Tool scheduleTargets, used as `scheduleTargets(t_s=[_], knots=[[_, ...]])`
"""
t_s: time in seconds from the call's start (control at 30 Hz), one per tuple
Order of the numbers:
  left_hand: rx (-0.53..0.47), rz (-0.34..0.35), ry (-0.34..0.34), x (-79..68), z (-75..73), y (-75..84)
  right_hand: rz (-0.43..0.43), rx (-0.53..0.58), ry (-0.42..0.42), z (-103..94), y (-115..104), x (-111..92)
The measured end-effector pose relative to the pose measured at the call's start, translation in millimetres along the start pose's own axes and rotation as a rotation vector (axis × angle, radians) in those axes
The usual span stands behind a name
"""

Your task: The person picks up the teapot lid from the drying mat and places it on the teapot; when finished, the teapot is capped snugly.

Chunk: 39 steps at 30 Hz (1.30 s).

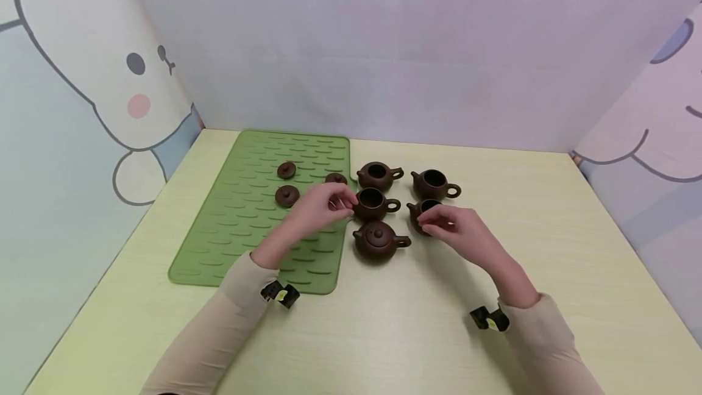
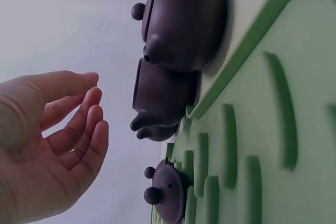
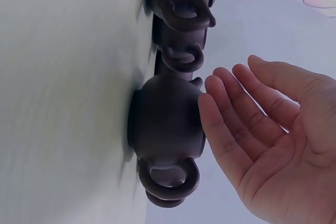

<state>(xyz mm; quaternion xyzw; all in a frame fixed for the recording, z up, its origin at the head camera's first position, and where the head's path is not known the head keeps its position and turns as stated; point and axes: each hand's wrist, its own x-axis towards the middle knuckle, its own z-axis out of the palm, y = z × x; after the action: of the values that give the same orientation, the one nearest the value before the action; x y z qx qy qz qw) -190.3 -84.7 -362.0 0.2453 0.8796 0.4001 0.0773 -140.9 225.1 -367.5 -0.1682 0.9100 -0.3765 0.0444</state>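
My left hand hovers beside the open teapot in the middle of the left column. In the left wrist view its fingers bend loosely around nothing. My right hand is over the nearer right teapot, partly covering it. The right wrist view has relaxed fingers right at that teapot's rim, with nothing held. Closest to me, a dark brown teapot wears its lid. Two more lidless teapots stand behind, one at left and one at right.
A green ridged silicone mat covers the table's left part. Three loose lids lie on it: one far left, one below it, one by the mat's right edge. Pale walls enclose the wooden table at back and sides.
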Motion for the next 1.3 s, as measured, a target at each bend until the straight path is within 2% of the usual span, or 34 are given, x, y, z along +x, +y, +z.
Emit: scheduleTargets(t_s=[0.47,0.67,1.3], knots=[[0.016,-0.028,0.068,-1.4,-13.8,-16.0,-0.011,-0.002,0.042,-13.0,5,-2],[-0.003,-0.077,0.077,-4.4,-17.5,-20.5,-0.009,0.008,0.067,-16.0,8,-3],[-0.037,-0.15,0.124,-5.9,-17.5,-48.5,0.034,-0.015,0.139,-23.6,22,-8]])
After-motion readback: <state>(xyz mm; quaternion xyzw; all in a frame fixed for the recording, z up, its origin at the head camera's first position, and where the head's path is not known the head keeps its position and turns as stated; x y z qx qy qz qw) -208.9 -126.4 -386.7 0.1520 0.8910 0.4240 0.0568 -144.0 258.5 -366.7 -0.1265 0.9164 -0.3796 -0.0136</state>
